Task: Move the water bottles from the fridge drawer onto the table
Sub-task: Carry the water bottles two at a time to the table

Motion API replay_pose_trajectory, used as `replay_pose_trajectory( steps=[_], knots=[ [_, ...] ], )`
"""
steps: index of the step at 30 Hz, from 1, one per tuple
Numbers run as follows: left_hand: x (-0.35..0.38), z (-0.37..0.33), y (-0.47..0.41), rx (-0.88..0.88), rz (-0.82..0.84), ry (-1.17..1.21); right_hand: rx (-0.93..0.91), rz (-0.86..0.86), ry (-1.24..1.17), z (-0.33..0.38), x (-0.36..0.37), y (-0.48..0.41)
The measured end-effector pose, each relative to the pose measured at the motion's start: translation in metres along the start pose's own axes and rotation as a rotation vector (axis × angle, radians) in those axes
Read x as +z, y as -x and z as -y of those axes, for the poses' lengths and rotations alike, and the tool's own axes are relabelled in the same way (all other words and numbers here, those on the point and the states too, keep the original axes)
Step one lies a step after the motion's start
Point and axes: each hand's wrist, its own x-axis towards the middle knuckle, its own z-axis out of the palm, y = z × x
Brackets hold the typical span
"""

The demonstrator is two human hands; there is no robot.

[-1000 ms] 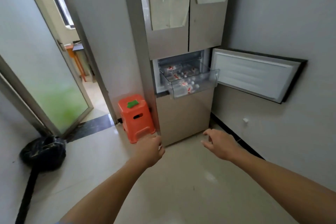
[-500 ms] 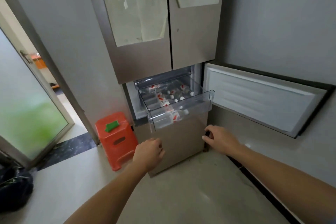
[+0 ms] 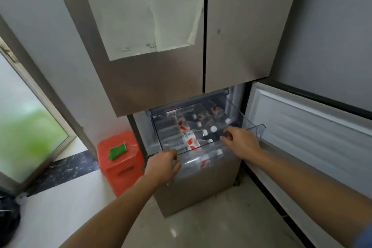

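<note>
At the drawer (image 3: pixel 254 130), our left hand (image 3: pixel 163 165) grips its front rim; our right hand (image 3: pixel 240 143) hovers over the bottles (image 3: pixel 188 137), fingers (image 3: pixel 227 134) loosely curled, empty.

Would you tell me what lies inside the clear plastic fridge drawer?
The clear plastic fridge drawer holds white-capped water bottles with red labels, lying down. Deeper layers are covered.

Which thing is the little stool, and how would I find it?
Start at the tall fridge with its clear drawer of water bottles pulled out. Look down to the floor just left of the fridge, near the glass door. The stool is the only bright orange thing there, with a green patch on its top.
</note>
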Motion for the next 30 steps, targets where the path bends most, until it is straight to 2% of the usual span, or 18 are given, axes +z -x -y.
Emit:
replay_pose_trajectory(
  steps=[6,15,18,20,23,26,30],
  knots=[
    [0.020,0.026,-0.072,-0.007,0.090,0.035,0.080,0.159,0.017,-0.008,0.018,-0.084],
    [0.045,0.047,-0.097,-0.190,0.111,0.101,0.119,0.682,-0.050,-0.030,0.105,-0.178],
    [0.046,0.044,-0.099,-0.248,0.099,0.113,0.216,0.837,-0.147,-0.035,0.136,-0.194],
    [0.045,0.042,-0.101,-0.305,0.080,0.104,0.319,0.929,-0.294,-0.037,0.149,-0.197],
    [0.047,0.036,-0.104,-0.376,0.078,0.079,0.443,1.010,-0.564,-0.045,0.149,-0.197],
    [0.046,0.028,-0.113,-0.416,0.099,0.041,0.391,1.042,-0.585,-0.051,0.135,-0.197],
    [0.041,0.024,-0.133,-0.452,0.087,0.017,0.265,0.911,-0.562,-0.064,0.114,-0.198]
  ],
)
